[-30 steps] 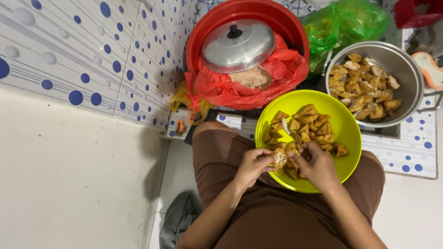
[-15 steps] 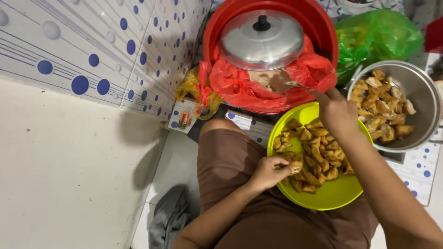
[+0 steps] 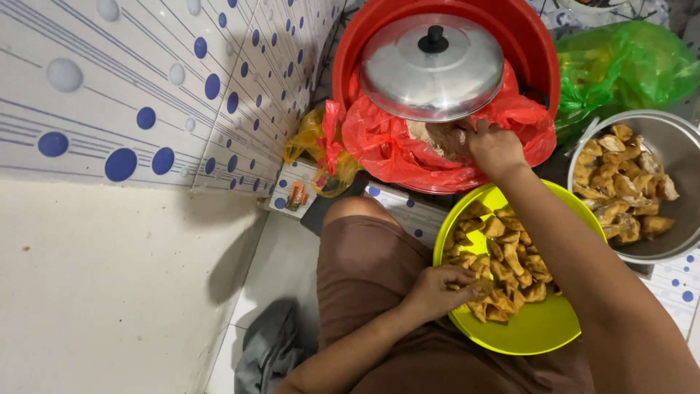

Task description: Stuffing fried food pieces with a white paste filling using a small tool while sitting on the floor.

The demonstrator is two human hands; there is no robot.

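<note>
A lime-green bowl (image 3: 536, 332) rests on my lap, holding several fried, golden-brown triangular pieces (image 3: 510, 266). My left hand (image 3: 437, 290) lies at the bowl's left rim with its fingers closed on one piece. My right hand (image 3: 490, 148) reaches forward into a red plastic bag (image 3: 394, 149) that lines a red basin (image 3: 539, 44), fingers dipped into a pale filling (image 3: 437, 138) inside. What the fingers hold there is hidden. A round metal lid (image 3: 432, 67) with a black knob sits on top of the bag.
A metal pot (image 3: 674, 146) of more fried pieces stands at the right, a green plastic bag (image 3: 627, 69) behind it. A white wall with blue dots (image 3: 146, 95) runs along the left. A yellow bag (image 3: 313, 142) and grey cloth (image 3: 266, 350) lie on the floor.
My right hand has left the green bowl and gone forward into the red bag. My left hand stays at the bowl holding a piece. The view has tilted closer.
</note>
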